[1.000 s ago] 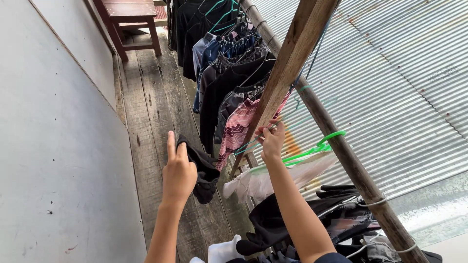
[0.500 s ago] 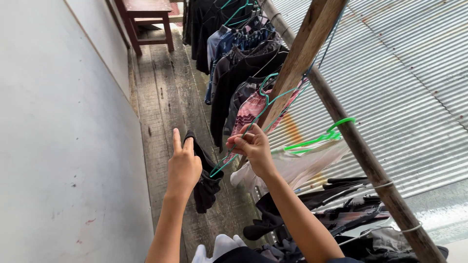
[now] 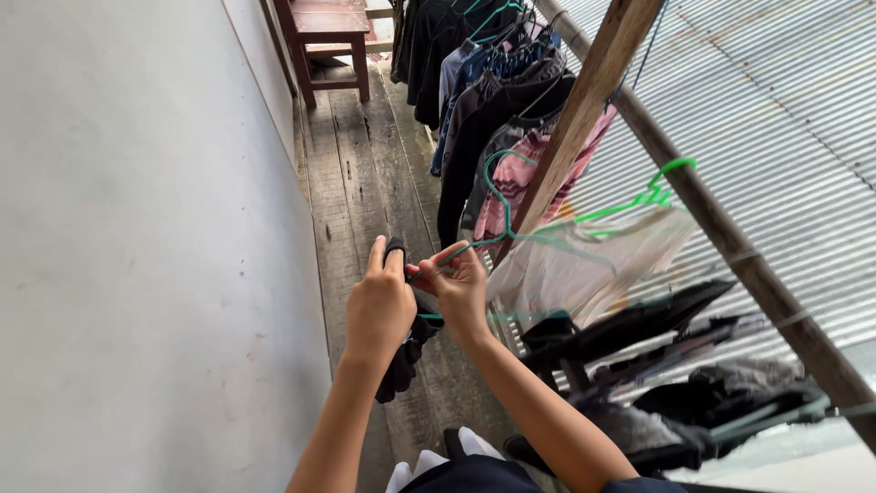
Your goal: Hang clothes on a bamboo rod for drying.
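my left hand (image 3: 379, 306) is clenched on the dark garment (image 3: 406, 351), which hangs just below it. my right hand (image 3: 459, 288) pinches the teal wire hanger (image 3: 497, 196)'s corner, touching the garment; hanger's long axis runs up-right, hook away from me.

1 head camera looks steeply down, close over both hands (image 3: 420, 297).

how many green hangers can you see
3 clearly: a teal wire hanger in the right hand, a bright green hanger on the pole, a teal hanger far up the rail. Clothes may hide more.
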